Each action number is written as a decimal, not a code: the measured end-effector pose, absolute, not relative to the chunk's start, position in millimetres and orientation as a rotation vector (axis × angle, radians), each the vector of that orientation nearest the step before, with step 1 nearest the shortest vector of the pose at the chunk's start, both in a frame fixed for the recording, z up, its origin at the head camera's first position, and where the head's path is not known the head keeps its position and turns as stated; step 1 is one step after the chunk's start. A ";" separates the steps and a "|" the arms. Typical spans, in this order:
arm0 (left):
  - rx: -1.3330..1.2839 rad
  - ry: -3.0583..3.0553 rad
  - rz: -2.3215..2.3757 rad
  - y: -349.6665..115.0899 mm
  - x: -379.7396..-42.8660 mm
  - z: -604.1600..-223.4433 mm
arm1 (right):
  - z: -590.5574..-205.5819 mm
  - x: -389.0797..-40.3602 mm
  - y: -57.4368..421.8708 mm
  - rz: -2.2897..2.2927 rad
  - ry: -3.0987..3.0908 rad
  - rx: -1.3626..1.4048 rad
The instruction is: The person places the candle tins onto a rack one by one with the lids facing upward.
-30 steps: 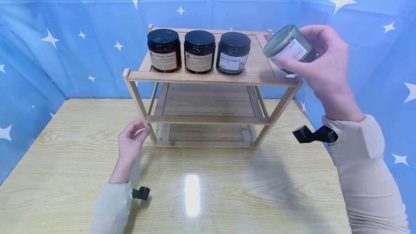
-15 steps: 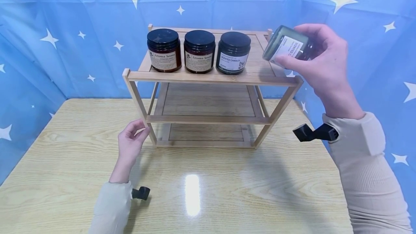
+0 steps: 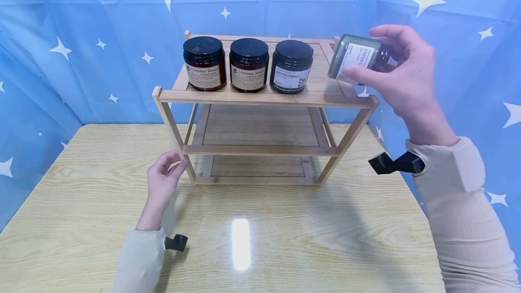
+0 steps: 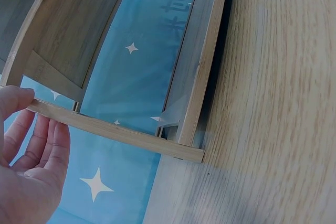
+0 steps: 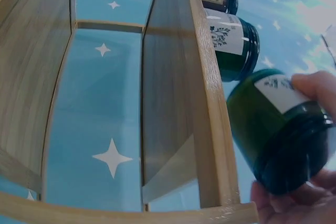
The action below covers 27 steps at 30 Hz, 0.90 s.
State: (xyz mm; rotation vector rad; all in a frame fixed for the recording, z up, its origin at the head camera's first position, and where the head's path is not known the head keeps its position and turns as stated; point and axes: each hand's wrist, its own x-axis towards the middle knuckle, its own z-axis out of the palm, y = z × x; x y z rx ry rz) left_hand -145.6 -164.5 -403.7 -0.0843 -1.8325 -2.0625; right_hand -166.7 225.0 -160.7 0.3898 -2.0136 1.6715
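Note:
My right hand grips a green glass scented candle jar by thumb and fingers, above the right end of the wooden shelf rack. The jar is tipped on its side, base to the left, dark lid end toward the palm, its white label facing me. On the top tier stand two brown candle jars and a dark green candle jar, all upright with black lids. My left hand pinches the rack's front left leg between thumb and fingers, as the left wrist view shows.
The rack's middle tier and bottom tier lie below the jars. A light wood table carries the rack. Behind and at both sides hangs a blue curtain with white stars.
The candle jar in my right hand has turned, its base swinging down from view and its label coming round toward me. That hand rose slightly. My left hand stays on the leg.

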 end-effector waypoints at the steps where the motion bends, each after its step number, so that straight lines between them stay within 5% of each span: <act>1: -0.085 -1.828 -2.065 -164.5 -145.6 -403.9 | -159.8 -166.2 225.0 1.641 -2.045 0.391; 27: -0.117 -1.829 -2.054 -165.4 -146.8 -406.0 | -144.1 -176.6 212.6 0.999 -2.552 0.372</act>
